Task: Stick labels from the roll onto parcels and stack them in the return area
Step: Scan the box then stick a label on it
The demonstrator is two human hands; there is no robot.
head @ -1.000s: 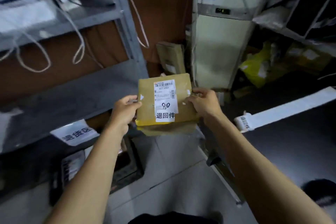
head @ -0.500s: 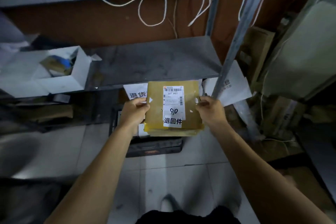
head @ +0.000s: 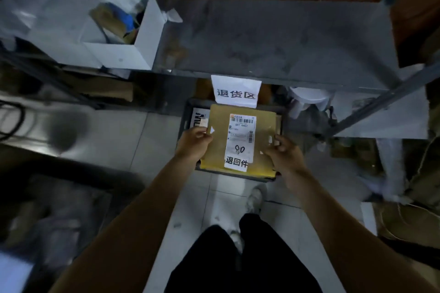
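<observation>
A flat brown parcel hangs low over a dark crate on the floor. It bears a white shipping label and a white sticker with black characters near its front edge. My left hand grips the parcel's left edge, and my right hand grips its right edge. A white paper sign with black characters hangs from the grey shelf just beyond the parcel. No label roll is in view.
An open white box with items inside sits on the shelf at left. A slanted metal upright crosses at right, with bags and cardboard behind it. My legs and shoes stand on the tiled floor below.
I have turned left and leaned down. Both hands have carried the parcel from shelf height down to just above the crate under the sign.
</observation>
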